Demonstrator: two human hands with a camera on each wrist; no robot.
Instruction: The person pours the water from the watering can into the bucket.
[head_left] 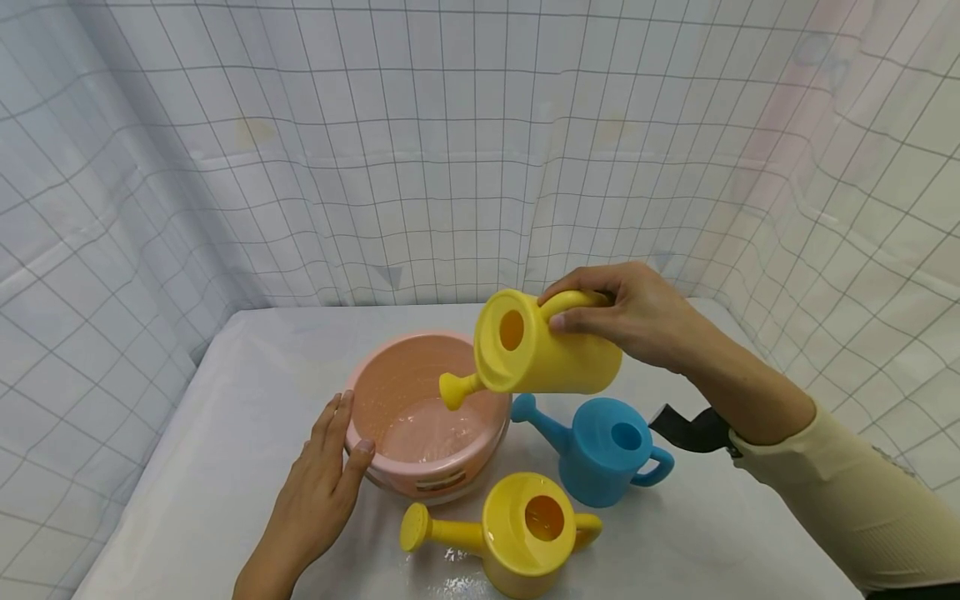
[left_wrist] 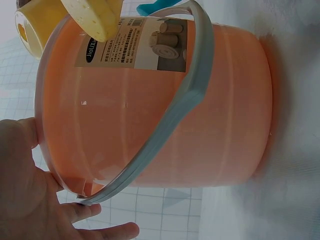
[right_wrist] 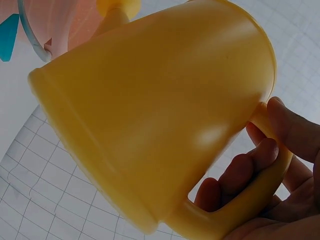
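My right hand [head_left: 626, 312] grips the loop handle of a yellow watering can [head_left: 551, 354], with fingers curled through it in the right wrist view. Tipped on its side, that can points its spout at the inside of a pink bucket [head_left: 427, 346]. Against the bucket's near left rim rests my left hand [head_left: 318, 492], and its fingers look extended in the left wrist view [left_wrist: 35, 185]. A second yellow watering can [head_left: 506, 546] stands upright in front of the bucket. To the bucket's right is a blue watering can [head_left: 596, 442].
A pale grey handle [left_wrist: 182, 100] hangs down the bucket's side, near a printed label [left_wrist: 125, 45]. Wet patches glisten on the white tabletop [head_left: 262, 367] by the near yellow can. White gridded curtains [head_left: 450, 167] enclose the back and both sides.
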